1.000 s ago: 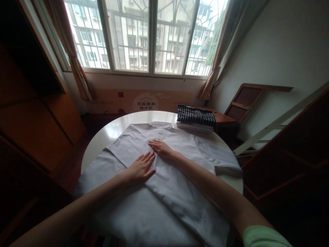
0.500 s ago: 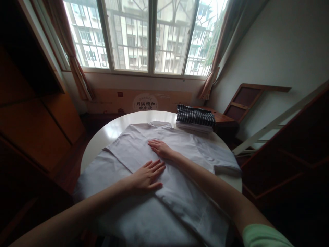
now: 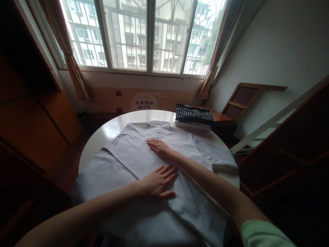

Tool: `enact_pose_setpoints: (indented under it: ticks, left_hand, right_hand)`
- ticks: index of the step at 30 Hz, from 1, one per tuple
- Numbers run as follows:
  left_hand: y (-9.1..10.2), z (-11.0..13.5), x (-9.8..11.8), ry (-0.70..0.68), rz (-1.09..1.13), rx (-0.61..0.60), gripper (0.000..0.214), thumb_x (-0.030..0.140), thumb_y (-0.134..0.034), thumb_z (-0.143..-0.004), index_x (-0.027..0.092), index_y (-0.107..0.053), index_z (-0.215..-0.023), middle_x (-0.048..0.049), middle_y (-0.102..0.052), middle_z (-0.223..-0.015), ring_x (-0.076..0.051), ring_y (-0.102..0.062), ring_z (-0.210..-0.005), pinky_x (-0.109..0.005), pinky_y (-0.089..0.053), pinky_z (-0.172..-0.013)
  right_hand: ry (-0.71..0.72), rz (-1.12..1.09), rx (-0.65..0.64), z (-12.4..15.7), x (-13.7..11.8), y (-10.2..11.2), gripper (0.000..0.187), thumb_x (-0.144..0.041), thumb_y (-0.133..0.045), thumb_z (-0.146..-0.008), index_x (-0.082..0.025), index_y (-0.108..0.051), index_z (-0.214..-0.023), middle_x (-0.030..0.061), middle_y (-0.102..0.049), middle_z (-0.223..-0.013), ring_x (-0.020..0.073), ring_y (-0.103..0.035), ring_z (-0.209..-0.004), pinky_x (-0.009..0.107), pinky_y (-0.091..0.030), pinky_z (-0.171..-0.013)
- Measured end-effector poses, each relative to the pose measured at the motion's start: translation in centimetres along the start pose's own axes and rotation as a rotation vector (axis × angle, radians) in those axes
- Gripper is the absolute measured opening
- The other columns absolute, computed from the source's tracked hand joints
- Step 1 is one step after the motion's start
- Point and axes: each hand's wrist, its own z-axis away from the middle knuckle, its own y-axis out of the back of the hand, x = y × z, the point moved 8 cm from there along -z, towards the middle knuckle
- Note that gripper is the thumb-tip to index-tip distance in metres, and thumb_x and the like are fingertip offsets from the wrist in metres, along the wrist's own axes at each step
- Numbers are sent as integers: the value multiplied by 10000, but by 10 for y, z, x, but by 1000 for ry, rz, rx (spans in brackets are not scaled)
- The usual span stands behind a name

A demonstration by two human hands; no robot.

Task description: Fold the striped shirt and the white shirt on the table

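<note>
A white shirt (image 3: 123,144) lies spread over a round white table (image 3: 102,132), its collar toward the window. One side panel is folded across, leaving a crease line running diagonally down the middle. My left hand (image 3: 158,183) rests flat on the cloth near the centre, fingers spread. Farther up, below the collar, my right hand (image 3: 159,148) lies palm down with its fingers stretched out and close together. Neither hand grips the fabric. A short sleeve reaches the table's right edge, and the shirt's lower part extends toward me over the near side.
A folded black striped garment (image 3: 194,115) sits on folded white cloth (image 3: 193,127) at the table's back right. Behind it stand a wooden table (image 3: 222,116) and a wooden chair (image 3: 240,101). A white ladder (image 3: 253,137) leans at right. Orange cabinets (image 3: 36,133) line the left.
My left hand has slid to the right and slightly toward me across the shirt. My right hand stays in place on the cloth. The view has shifted slightly.
</note>
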Motion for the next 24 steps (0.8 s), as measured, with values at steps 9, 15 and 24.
enact_pose_setpoints:
  ticks: [9,15,24]
  left_hand:
    - [-4,-21,31,-111,-3,36,710,560,-323,-827,91,-268,-1358,-148,-277,-1416,-327,-173,-1312,-442,-192,-1053]
    - [-6,-24,57,-222,-22,44,572,482,-327,-857,147,-346,-1320,-107,-282,-1423,-303,-185,-1313,-436,-224,-1034]
    - [-9,-26,78,-319,-56,106,513,451,-338,-863,178,-383,-1296,-73,-363,-1385,-276,-235,-1297,-394,-247,-1020]
  right_hand:
    - [9,5,-2,0,3,-3,402,-279,-340,-899,-168,-462,-1265,53,-456,-1318,167,-366,-1240,344,-273,-1038]
    - [1,11,-2,0,6,-4,399,-282,-349,-894,-199,-459,-1268,39,-446,-1327,160,-360,-1245,342,-275,-1037]
    - [-4,3,-17,-1,5,-4,408,-277,-341,-895,-161,-459,-1268,62,-456,-1318,163,-368,-1238,339,-274,-1037]
